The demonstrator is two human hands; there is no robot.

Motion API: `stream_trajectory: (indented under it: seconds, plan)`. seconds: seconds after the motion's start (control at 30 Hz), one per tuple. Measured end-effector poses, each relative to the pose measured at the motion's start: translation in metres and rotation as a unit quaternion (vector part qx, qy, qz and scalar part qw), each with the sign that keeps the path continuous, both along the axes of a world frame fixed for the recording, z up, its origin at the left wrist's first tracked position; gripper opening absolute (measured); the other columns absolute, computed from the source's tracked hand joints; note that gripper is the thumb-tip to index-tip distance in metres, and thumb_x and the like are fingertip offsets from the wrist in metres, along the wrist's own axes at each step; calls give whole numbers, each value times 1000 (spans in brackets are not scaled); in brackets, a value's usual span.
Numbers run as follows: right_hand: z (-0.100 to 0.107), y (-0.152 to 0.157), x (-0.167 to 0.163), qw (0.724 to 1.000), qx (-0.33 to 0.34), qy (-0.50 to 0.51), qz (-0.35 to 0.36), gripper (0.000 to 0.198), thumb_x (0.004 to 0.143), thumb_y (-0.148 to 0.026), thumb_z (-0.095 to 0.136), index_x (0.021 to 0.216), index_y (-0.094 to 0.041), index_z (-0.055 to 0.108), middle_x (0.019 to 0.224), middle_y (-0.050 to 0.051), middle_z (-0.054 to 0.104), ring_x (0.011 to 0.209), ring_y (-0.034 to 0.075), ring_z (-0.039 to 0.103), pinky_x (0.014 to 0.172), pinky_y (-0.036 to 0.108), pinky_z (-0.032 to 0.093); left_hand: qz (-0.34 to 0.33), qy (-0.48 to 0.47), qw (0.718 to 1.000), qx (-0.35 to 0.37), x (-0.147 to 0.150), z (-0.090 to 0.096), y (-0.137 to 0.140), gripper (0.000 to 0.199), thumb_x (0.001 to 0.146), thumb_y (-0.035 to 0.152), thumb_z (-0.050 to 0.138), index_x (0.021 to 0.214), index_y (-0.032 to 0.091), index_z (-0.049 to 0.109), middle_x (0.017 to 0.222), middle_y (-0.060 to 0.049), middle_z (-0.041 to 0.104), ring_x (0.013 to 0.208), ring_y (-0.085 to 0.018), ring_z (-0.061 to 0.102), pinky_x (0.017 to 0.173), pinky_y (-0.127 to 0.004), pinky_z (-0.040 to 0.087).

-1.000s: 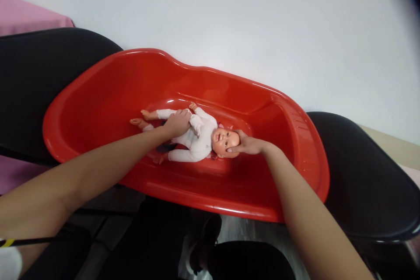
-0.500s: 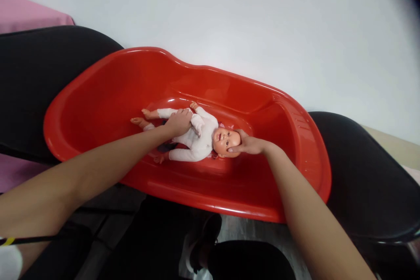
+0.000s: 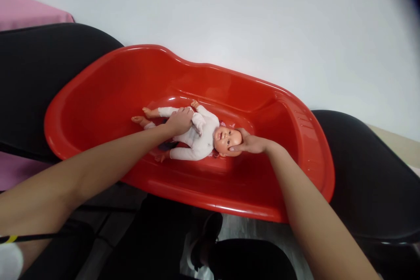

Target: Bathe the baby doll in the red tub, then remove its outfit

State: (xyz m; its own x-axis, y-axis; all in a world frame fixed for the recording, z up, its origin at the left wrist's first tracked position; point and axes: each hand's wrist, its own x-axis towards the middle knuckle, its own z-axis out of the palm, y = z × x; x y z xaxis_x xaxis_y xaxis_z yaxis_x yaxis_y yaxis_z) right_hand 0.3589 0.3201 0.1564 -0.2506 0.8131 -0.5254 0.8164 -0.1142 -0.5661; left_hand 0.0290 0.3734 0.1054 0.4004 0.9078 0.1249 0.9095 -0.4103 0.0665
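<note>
Plain white wall (image 3: 262, 13) across the whole upper half, evenly lit, bare. Pink cloth (image 3: 29, 8) at the far left edge, partly hidden behind a black padded seat (image 3: 33, 83). A second black seat (image 3: 367, 175) at the right, glossy along its rim. Beige strip (image 3: 393, 142) at the wall's foot on the right. Grey, wood-grained floor (image 3: 243, 229) down between the seats. Dark vignette in the top right corner.
</note>
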Motion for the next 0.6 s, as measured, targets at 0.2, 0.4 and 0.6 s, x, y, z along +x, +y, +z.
stream_trajectory:
  seconds: [0.2, 0.4, 0.6]
  plan:
    - [-2, 0, 1, 1000, 0, 8, 0, 114, 66, -66, 89, 155, -24, 32, 147, 15, 61, 131, 35, 63, 114, 51, 52, 0, -1, 1000, -9, 0, 0, 1, 35, 105, 27, 40, 129, 8, 58, 137, -21, 61, 126, -37, 58, 100, -51, 50]
    - [1, -1, -1, 1000, -5, -2, 1, 115, 66, -67, 88, 156, -24, 30, 149, 15, 59, 133, 35, 61, 115, 50, 51, 5, 7, 1000, -7, 0, 1, 0, 34, 106, 26, 39, 128, 8, 58, 137, -20, 62, 124, -36, 60, 99, -50, 51]
    - [3, -1, -2, 1000, -8, -13, 0, 116, 66, -69, 88, 155, -23, 30, 150, 15, 58, 133, 35, 61, 115, 50, 51, 10, 6, 1000, -11, 0, 4, -2, 34, 106, 27, 39, 129, 9, 57, 137, -20, 62, 124, -36, 60, 99, -50, 51]
